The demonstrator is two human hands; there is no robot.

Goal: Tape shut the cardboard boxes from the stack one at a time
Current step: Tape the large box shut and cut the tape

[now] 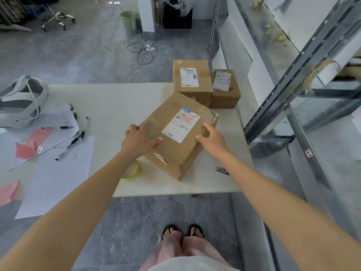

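Note:
A closed cardboard box [172, 149] with a white shipping label lies turned at an angle on the white table [109, 106]. My left hand [139, 138] rests flat on its top near the left edge, fingers spread. My right hand [212, 138] touches the box's right edge, fingers apart. A roll of yellowish tape [132, 172] lies on the table just under my left forearm, partly hidden. Small snips [221, 170] lie on the table under my right forearm. Two more labelled boxes stand behind: a taller box [192, 82] and a smaller box [224, 90].
Papers, several pens [75, 140] and pink slips [25, 148] cover the table's left side, with a grey-white headset [19, 102] at the far left. A metal shelf rack [289, 90] stands close on the right. Cables [140, 47] lie on the floor beyond.

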